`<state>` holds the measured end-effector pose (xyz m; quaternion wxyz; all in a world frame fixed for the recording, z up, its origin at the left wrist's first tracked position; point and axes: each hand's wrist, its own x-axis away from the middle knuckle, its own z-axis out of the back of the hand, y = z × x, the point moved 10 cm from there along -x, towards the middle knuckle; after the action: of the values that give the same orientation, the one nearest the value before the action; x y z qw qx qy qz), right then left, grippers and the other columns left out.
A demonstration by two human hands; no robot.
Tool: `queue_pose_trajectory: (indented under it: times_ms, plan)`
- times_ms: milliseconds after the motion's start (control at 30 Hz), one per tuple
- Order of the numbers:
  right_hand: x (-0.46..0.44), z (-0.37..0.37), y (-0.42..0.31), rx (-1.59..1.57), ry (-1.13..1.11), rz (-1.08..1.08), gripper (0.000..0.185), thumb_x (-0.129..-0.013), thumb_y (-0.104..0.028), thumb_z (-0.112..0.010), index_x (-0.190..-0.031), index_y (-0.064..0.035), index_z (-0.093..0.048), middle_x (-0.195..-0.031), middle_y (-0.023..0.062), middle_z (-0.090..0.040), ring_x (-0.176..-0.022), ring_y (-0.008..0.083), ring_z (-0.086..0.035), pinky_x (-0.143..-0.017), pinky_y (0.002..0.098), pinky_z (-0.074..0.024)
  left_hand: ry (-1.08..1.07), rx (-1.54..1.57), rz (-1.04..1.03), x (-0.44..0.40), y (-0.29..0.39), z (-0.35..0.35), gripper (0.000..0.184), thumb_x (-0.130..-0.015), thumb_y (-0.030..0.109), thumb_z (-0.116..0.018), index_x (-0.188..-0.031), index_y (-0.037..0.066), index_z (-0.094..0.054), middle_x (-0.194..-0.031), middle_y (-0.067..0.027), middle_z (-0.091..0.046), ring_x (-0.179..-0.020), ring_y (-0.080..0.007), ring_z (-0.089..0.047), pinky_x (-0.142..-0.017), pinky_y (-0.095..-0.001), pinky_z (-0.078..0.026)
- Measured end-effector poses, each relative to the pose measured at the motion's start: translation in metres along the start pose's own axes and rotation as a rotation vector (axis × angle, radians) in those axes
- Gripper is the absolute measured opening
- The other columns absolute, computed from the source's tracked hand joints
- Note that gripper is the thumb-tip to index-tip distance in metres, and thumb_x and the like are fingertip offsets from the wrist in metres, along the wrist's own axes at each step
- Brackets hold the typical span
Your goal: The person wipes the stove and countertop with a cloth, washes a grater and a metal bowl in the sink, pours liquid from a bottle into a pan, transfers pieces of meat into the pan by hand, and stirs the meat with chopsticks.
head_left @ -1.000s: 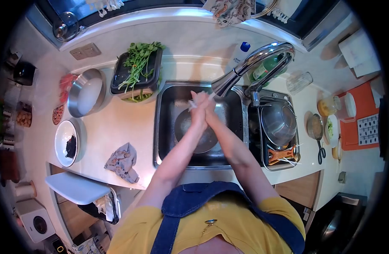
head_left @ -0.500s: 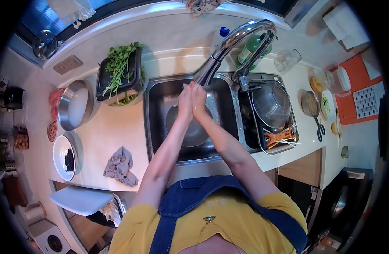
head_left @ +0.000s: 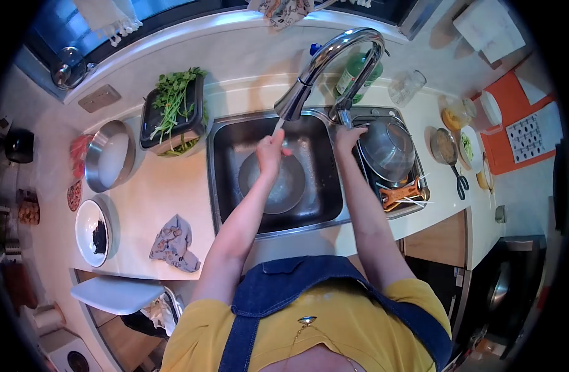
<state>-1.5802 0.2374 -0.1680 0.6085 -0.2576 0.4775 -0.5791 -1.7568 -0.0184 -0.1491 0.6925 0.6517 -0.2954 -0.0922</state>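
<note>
My left hand [head_left: 270, 153] is over the sink [head_left: 325, 214], just below the spout of the chrome faucet [head_left: 291, 102]. A thin stream of water runs down to it. Its thumb and fingers are loosely bent and apart, with no object visible in them. My right hand [head_left: 346, 139] is at the faucet's base, its fingers around the faucet handle [head_left: 343, 116], partly hidden. Beneath my left hand, a round grey pan-like vessel [head_left: 284, 192] lies in the sink. Close to my right hand, a clear bowl over a metal one [head_left: 388, 150] sits upside down in the dish rack.
On the left stand a container with leafy greens [head_left: 179, 102], a metal bowl [head_left: 111, 155], a white bowl [head_left: 89, 232] and a crumpled cloth [head_left: 176, 243]. To the right are a green bottle [head_left: 357, 77], a glass [head_left: 407, 88], scissors [head_left: 461, 183] and a grater [head_left: 532, 136].
My hands were together under the spout and have come apart. The right hand moved right to the faucet's base. The left hand stayed near the water, slightly lower.
</note>
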Motion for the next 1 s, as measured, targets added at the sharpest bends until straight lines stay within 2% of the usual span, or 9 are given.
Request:
queue_pose_trajectory:
  times_ms: [200,267,400,533,633,733,767,833,1000]
  plan:
    - [-0.029,-0.020,0.016,0.127,-0.164,-0.188,0.050,-0.068,-0.019,-0.065,-0.108,0.0035,-0.045,-0.102,0.0141,-0.051,-0.083,0.0201,-0.050,-0.072,0.0285,-0.0421,-0.064,-0.366,-0.173,0.006,-0.031,-0.005,0.032,-0.080,0.017,-0.058,-0.106,-0.003,-0.056,-0.098,-0.0196,-0.062,-0.080,-0.0156,-0.060,-0.077,-0.0287,-0.045]
    - [0.003,-0.015,-0.031,0.004,-0.794,-0.363,0.052,-0.062,-0.013,-0.068,-0.101,0.0107,-0.043,-0.107,0.0189,-0.051,-0.097,0.0250,-0.053,-0.079,0.0325,-0.0436,-0.169,-0.543,-0.220,0.021,-0.003,-0.015,0.038,-0.080,0.017,-0.059,-0.114,0.000,-0.053,-0.099,-0.0164,-0.062,-0.088,-0.0165,-0.058,-0.077,-0.0269,-0.045]
    - [0.083,0.026,-0.124,-0.359,-1.130,-0.324,0.056,-0.076,-0.019,-0.064,-0.122,0.0035,-0.042,-0.106,0.0144,-0.056,-0.090,0.0189,-0.057,-0.077,0.0316,-0.0466,-0.467,0.165,-0.102,0.077,0.077,-0.022,0.043,-0.084,0.022,-0.059,-0.120,0.004,-0.047,-0.110,-0.0115,-0.057,-0.098,-0.0197,-0.056,-0.084,-0.0297,-0.044]
    - [0.197,0.004,-0.155,-1.438,-1.839,-0.611,0.042,-0.089,-0.022,-0.046,-0.127,-0.0059,-0.040,-0.123,0.0134,-0.049,-0.108,0.0225,-0.052,-0.085,0.0374,-0.0446,-0.771,0.799,-0.061,0.102,0.077,-0.007,0.037,-0.087,0.029,-0.053,-0.117,0.008,-0.049,-0.110,-0.0109,-0.057,-0.101,-0.0199,-0.055,-0.084,-0.0363,-0.046]
    - [0.260,-0.028,-0.074,-1.040,-1.738,-0.591,0.040,-0.088,-0.025,-0.047,-0.124,-0.0079,-0.046,-0.122,0.0074,-0.051,-0.107,0.0218,-0.052,-0.086,0.0386,-0.0435,-0.428,0.205,0.143,0.062,-0.075,0.024,0.036,-0.085,0.025,-0.052,-0.117,0.011,-0.050,-0.121,-0.0156,-0.050,-0.115,-0.0282,-0.047,-0.089,-0.0538,-0.040]
    - [0.279,-0.051,-0.034,-0.036,-1.702,-0.091,0.042,-0.085,-0.031,-0.052,-0.121,-0.0091,-0.049,-0.120,0.0068,-0.052,-0.098,0.0225,-0.056,-0.078,0.0362,-0.0475,-0.296,-1.237,-0.362,0.109,-0.067,0.065,0.044,-0.073,0.019,-0.064,-0.116,0.011,-0.054,-0.129,-0.0180,-0.043,-0.118,-0.0325,-0.041,-0.090,-0.0595,-0.031]
    - [0.278,-0.050,-0.018,0.290,-1.626,0.072,0.043,-0.084,-0.033,-0.054,-0.120,-0.0095,-0.051,-0.119,0.0066,-0.053,-0.096,0.0227,-0.058,-0.076,0.0354,-0.0488,-0.185,-1.062,-0.395,0.119,-0.039,0.087,0.040,-0.073,0.017,-0.065,-0.111,0.010,-0.056,-0.123,-0.0170,-0.047,-0.115,-0.0334,-0.044,-0.091,-0.0529,-0.034]
    - [0.284,-0.042,-0.065,-0.179,-1.901,-0.211,0.051,-0.083,-0.035,-0.057,-0.126,-0.0110,-0.044,-0.118,0.0131,-0.052,-0.094,0.0244,-0.058,-0.075,0.0365,-0.0493,0.197,-0.871,-0.750,0.158,0.007,0.149,0.025,-0.070,0.010,-0.063,-0.093,0.003,-0.060,-0.096,-0.0143,-0.058,-0.098,-0.0324,-0.050,-0.082,-0.0362,-0.042]
    - [0.303,-0.029,-0.116,-1.061,-1.951,-0.691,0.040,-0.086,-0.033,-0.051,-0.122,-0.0134,-0.049,-0.121,0.0111,-0.052,-0.113,0.0273,-0.048,-0.092,0.0415,-0.0390,0.787,-1.217,-0.574,0.257,-0.003,0.273,0.035,-0.071,0.018,-0.062,-0.103,0.007,-0.057,-0.095,-0.0136,-0.055,-0.097,-0.0324,-0.049,-0.087,-0.0442,-0.034]
